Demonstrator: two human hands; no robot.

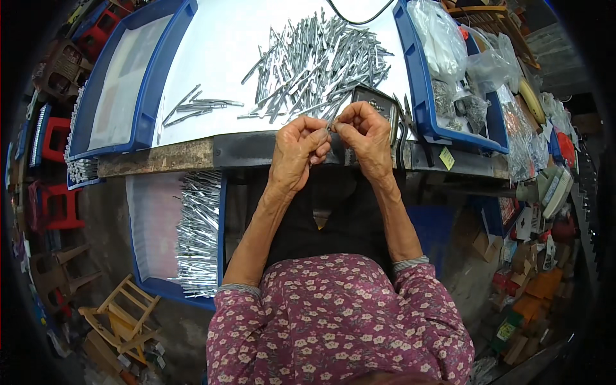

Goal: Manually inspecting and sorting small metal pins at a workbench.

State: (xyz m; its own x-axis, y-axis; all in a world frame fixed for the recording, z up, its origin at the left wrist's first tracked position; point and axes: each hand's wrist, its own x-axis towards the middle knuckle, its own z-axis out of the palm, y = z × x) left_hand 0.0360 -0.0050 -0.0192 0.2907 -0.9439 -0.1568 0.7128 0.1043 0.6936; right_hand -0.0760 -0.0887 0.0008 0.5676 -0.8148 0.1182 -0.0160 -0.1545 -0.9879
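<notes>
My left hand (299,151) and my right hand (366,136) meet just over the table's front edge. Both are closed, thumbs and forefingers pinched together at a small dark piece (330,126) that I cannot make out. Beyond them a big heap of thin silvery metal strips (321,58) covers the white tabletop (221,38). A few more loose strips (199,107) lie left of the heap. Right beside my right hand sits a small open metal tin (378,97). Next to it, pliers (407,119) with dark handles hang over the edge.
A long blue tray (142,96) stands at left; a blue bin (410,58) with plastic bags (439,38) at right. Below the table's left side, another blue tray (221,237) holds many metal strips (199,234). A wooden stool (122,314) and red stools (61,205) stand at left.
</notes>
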